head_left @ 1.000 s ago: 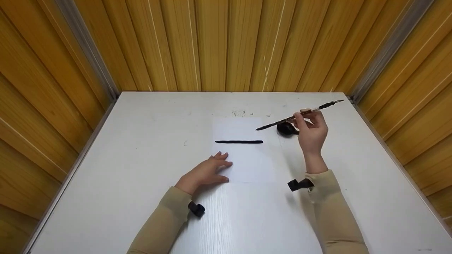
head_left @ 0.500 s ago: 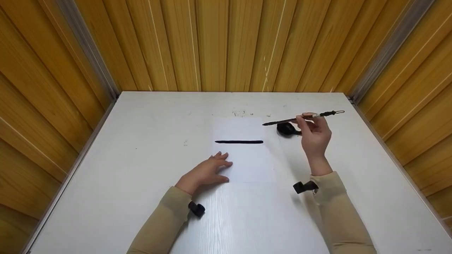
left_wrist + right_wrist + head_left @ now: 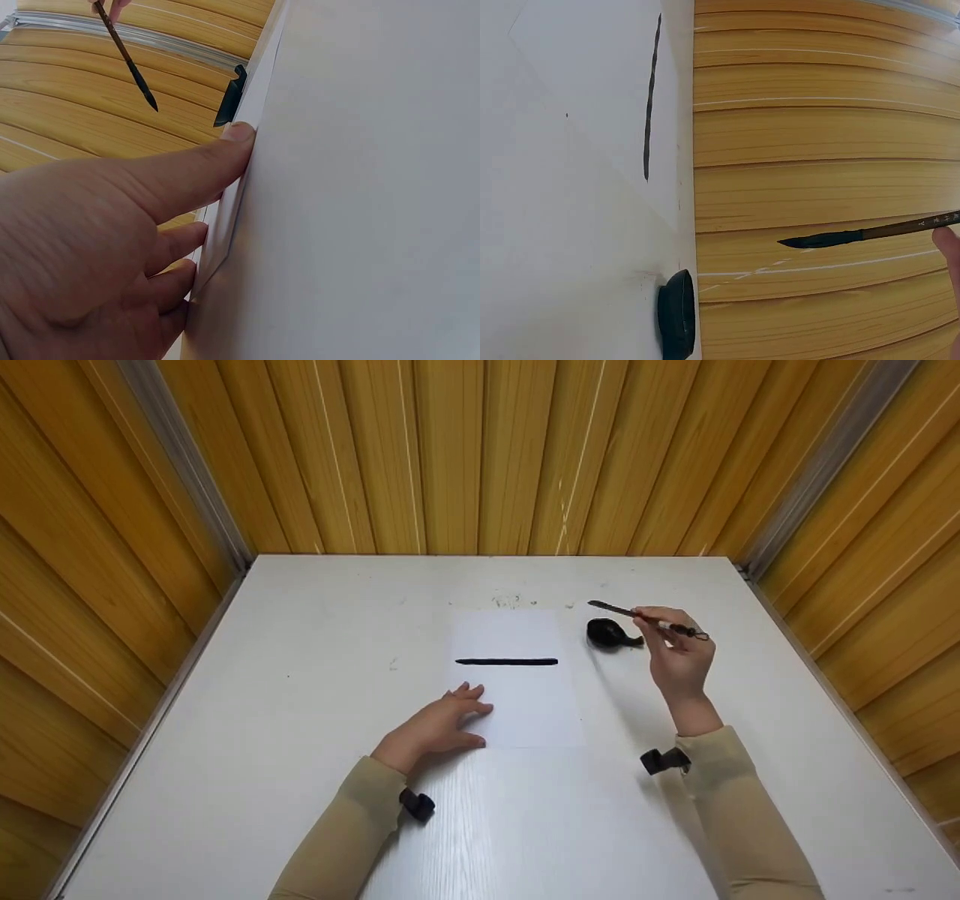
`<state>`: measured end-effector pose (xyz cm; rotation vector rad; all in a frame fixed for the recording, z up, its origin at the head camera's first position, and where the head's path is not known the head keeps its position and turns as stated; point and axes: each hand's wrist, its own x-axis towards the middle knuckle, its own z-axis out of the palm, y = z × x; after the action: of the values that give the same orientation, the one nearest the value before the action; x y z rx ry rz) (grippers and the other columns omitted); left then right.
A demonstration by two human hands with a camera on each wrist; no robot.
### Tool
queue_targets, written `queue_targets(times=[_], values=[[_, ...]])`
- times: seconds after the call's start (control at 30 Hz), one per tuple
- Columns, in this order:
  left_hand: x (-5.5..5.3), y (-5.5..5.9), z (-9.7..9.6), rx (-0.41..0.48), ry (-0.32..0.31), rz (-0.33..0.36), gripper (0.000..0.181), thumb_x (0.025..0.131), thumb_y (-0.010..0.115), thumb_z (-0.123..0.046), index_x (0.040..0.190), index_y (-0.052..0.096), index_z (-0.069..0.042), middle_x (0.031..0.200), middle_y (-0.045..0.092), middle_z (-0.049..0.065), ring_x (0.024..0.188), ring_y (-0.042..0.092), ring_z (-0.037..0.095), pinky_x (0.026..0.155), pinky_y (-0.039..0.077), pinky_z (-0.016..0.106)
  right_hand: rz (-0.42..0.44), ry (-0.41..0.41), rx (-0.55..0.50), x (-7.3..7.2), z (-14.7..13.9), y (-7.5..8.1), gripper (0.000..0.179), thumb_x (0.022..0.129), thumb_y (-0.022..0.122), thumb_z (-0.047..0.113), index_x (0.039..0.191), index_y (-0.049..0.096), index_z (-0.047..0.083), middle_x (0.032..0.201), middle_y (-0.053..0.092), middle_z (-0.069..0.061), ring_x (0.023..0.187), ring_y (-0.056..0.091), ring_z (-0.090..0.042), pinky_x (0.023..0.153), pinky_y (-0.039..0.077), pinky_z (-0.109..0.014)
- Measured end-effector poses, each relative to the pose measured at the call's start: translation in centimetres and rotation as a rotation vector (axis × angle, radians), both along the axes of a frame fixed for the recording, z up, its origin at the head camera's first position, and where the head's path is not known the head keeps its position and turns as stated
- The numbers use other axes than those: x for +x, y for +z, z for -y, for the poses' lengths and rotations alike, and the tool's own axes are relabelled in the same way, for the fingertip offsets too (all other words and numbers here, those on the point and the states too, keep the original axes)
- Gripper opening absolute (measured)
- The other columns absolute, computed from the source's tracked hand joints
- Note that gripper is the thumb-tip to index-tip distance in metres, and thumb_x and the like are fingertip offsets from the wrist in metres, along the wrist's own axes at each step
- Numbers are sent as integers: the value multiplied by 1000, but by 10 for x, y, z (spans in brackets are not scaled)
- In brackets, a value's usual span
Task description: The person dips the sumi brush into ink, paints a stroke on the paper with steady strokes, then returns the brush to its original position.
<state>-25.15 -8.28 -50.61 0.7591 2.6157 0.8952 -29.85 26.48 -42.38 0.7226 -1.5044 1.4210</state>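
My right hand pinches a calligraphy brush by its brown handle, to the right of a small black ink dish with a short handle. The dark bristles point up and left in the head view, raised over the table beyond the dish. Under my left hand lies the left edge of a white sheet of paper; the spread fingers rest on it. Across the sheet runs one thick horizontal black stroke. In the right wrist view the bristles look wet and come to a point.
The white table carries small dark smudges just beyond the paper. Yellow wood-patterned panels stand around the back and sides, with grey metal posts at the corners. A black camera mount sits at the left wrist.
My right hand has moved right and slightly nearer, carrying the brush away from above the paper. The brush tip has swung from lower left to upper left. My left hand stays put.
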Motion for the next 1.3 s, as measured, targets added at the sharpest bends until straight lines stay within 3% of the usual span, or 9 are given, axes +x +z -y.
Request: queue_targets(times=[0.17, 0.27, 0.5, 0.7, 0.83, 0.93, 1.07, 1.2, 1.3], values=[[0, 1, -1, 0, 1, 2, 59, 93, 78, -25, 147, 58, -11, 170, 30, 10, 161, 16, 36, 130, 20, 55, -74, -89, 129, 1, -5, -1, 19, 75, 74, -26, 90, 73, -14, 88, 74, -29, 87, 75, -12, 70, 51, -9], [1, 1, -1, 0, 3, 5, 59, 93, 78, -25, 146, 58, -11, 170, 30, 11, 161, 16, 35, 130, 20, 55, -112, -115, 218, 0, -10, -4, 22, 74, 74, -26, 91, 75, -11, 90, 73, -31, 89, 75, -13, 74, 53, -9], [1, 0, -1, -6, 24, 24, 60, 92, 79, -25, 147, 58, -13, 170, 29, 7, 161, 16, 33, 130, 22, 53, -201, -218, 424, 1, -22, -11, 33, 69, 75, -29, 91, 78, -5, 95, 76, -25, 88, 76, -35, 92, 55, -11], [2, 2, -2, -18, 34, 34, 61, 92, 79, -24, 147, 58, -13, 170, 29, 6, 161, 16, 32, 130, 22, 53, -224, -241, 609, 0, -40, -24, 17, 96, 66, -5, 100, 81, 3, 104, 76, -21, 103, 76, -33, 99, 46, -5], [2, 2, -2, -26, 34, 26, 61, 92, 79, -25, 147, 58, -14, 170, 29, 5, 161, 16, 33, 130, 22, 53, -277, -275, 740, -1, -49, -28, 22, 104, 59, 13, 106, 81, 8, 108, 76, -18, 105, 76, -34, 105, 44, -9], [2, 2, -2, -28, 34, 23, 60, 92, 79, -25, 148, 57, -14, 170, 29, 5, 161, 16, 33, 130, 21, 53, -324, -292, 848, -2, -56, -30, 24, 105, 58, 16, 109, 81, 11, 111, 77, -16, 105, 75, -35, 98, 54, -20], [1, 1, -2, -16, 33, 22, 60, 92, 79, -24, 147, 58, -13, 170, 29, 6, 161, 16, 32, 130, 21, 53, -377, -301, 974, -6, -66, -34, 28, 108, 53, 14, 110, 81, 11, 115, 77, -15, 104, 75, -36, 75, 61, -36], [1, 1, -2, -7, 36, 27, 59, 92, 79, -24, 147, 58, -13, 170, 29, 6, 162, 15, 31, 130, 21, 52, -406, -282, 1052, -10, -76, -40, 31, 108, 49, 9, 112, 79, 11, 115, 76, -16, 103, 75, -37, 61, 60, -36], [1, 1, -1, -7, 39, 30, 60, 92, 79, -24, 147, 58, -14, 170, 29, 5, 162, 15, 30, 130, 21, 52, -406, -253, 1103, -12, -83, -43, 29, 99, 60, -6, 113, 78, 11, 116, 76, -17, 104, 74, -37, 58, 59, -36]])
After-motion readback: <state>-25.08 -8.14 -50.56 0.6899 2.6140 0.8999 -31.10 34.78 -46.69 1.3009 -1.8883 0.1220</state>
